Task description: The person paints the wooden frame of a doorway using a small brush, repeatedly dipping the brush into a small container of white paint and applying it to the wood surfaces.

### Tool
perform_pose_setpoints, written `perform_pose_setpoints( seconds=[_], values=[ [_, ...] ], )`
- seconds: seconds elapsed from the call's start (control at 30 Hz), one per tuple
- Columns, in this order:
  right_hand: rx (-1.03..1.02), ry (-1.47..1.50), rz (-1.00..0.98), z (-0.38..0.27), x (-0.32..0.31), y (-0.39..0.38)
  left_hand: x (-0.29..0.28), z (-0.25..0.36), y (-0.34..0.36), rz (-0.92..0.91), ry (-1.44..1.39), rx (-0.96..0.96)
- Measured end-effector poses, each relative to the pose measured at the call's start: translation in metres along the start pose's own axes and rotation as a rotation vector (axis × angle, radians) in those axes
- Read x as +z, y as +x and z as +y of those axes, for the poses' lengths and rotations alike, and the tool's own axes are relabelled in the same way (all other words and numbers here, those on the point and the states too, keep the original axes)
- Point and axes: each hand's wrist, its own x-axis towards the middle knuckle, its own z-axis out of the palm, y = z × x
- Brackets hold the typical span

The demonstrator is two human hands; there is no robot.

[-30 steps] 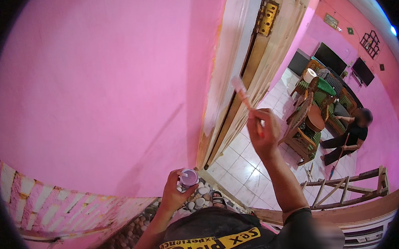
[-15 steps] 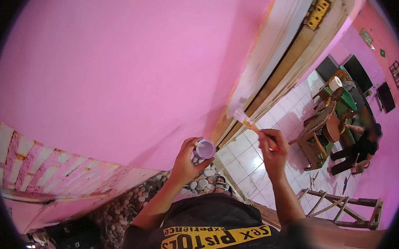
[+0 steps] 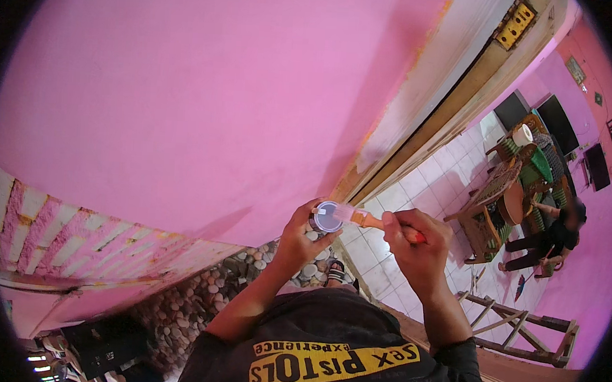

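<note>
My left hand (image 3: 298,235) grips a small round cup (image 3: 326,222) with dull lilac contents and a short pale piece at its rim. In my right hand (image 3: 417,246) is a paintbrush (image 3: 364,220), its orange handle angled leftward and its pink-stained bristles at the cup's mouth; I cannot tell whether they dip in. Beyond both hands rise the pink wall (image 3: 186,102) and the pale, patchy door frame (image 3: 392,133), with a yellow perforated metal plate (image 3: 515,25) high on it.
Through the doorway, another person (image 3: 559,228) in dark clothes holds a long stick beside wooden furniture (image 3: 499,198) on white tiles (image 3: 375,260). A wooden ladder-like frame (image 3: 520,327) lies at the lower right. Pebbled flooring (image 3: 174,322) and dark objects (image 3: 104,346) are at the lower left.
My right hand has brought the brush down from the door frame to the cup. My left hand has moved up and rightward with the cup. The whole view has shifted.
</note>
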Motion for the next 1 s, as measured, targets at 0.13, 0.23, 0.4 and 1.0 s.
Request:
perform_pose_setpoints(
  seconds=[0.13,0.23,0.4,1.0],
  values=[
    [-0.037,-0.021,-0.102,-0.009,0.015,0.007,0.001,-0.007,-0.004,0.030,0.043,0.040],
    [-0.053,-0.060,-0.156,-0.008,0.024,0.011,0.001,-0.013,-0.007,0.071,0.061,0.080],
    [-0.090,-0.091,-0.160,-0.008,0.037,0.020,-0.004,-0.011,-0.010,0.035,0.076,0.020],
    [-0.112,-0.120,-0.122,-0.008,0.046,0.014,-0.005,-0.009,-0.018,0.030,0.102,0.015]
  ],
)
